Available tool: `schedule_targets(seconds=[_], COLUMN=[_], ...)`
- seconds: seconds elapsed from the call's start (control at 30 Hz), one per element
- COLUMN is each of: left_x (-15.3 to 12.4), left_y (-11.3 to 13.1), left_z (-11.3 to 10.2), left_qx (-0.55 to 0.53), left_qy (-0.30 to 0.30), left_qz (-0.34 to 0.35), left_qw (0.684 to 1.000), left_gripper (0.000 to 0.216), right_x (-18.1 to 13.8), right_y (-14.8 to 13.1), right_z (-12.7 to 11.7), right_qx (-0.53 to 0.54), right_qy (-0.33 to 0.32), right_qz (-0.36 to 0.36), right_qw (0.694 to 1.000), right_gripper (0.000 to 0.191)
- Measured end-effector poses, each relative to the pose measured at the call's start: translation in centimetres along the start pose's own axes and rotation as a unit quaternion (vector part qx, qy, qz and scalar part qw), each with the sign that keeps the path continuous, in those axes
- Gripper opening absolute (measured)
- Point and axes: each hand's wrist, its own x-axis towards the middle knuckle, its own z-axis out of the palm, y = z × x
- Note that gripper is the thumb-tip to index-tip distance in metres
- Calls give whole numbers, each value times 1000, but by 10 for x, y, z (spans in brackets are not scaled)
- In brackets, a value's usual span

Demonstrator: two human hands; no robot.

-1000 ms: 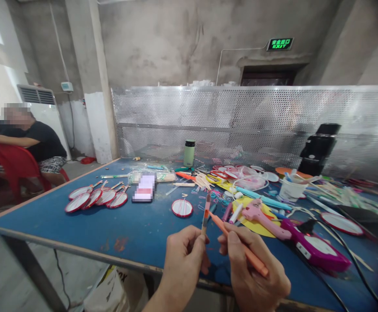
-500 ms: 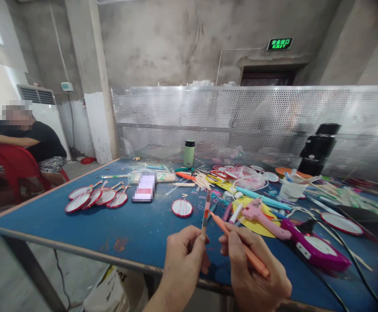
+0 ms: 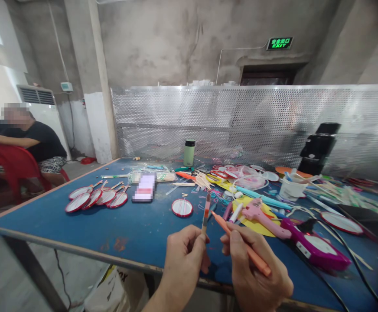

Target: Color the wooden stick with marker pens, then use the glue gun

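Observation:
In my left hand (image 3: 185, 260), closed near the table's front edge, a wooden craft stick (image 3: 206, 213) stands upright, with coloured bands of pink, orange and grey on its upper part. My right hand (image 3: 257, 268) grips an orange marker (image 3: 246, 245), its tip pointing up and left at the stick with a small gap between them. Just beyond the hands lies a round white disc with a red rim (image 3: 182, 208). Purple and white markers (image 3: 237, 213) rest on the table to the right of the stick.
The blue table (image 3: 143, 234) holds several red-rimmed discs on sticks (image 3: 99, 197), a phone (image 3: 144, 187), a green bottle (image 3: 189, 154), a pink glue gun (image 3: 267, 219), a purple power strip (image 3: 319, 249) with cables, and a white cup (image 3: 291, 190). A seated person (image 3: 42, 138) is at far left.
The orange marker's tip has drawn slightly right, away from the stick, along with my right hand. My left hand and the stick stay in place.

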Motion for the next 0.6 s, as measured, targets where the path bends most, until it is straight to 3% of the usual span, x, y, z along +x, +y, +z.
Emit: schedule_targets(seconds=[0.33,0.6], left_x=[-1,0], left_y=[0,0], left_z=[0,0], left_qx=[2,-5], left_qy=[0,1], left_qz=[7,-2], left_qw=[1000,1000], left_gripper=[31,30], right_x=[0,-3], right_y=[4,-3], right_z=[-1,-3], right_qx=[25,-8], right_qy=[-10,-7], right_qz=[-24,6], right_qw=[999,1000], right_gripper=[9,13])
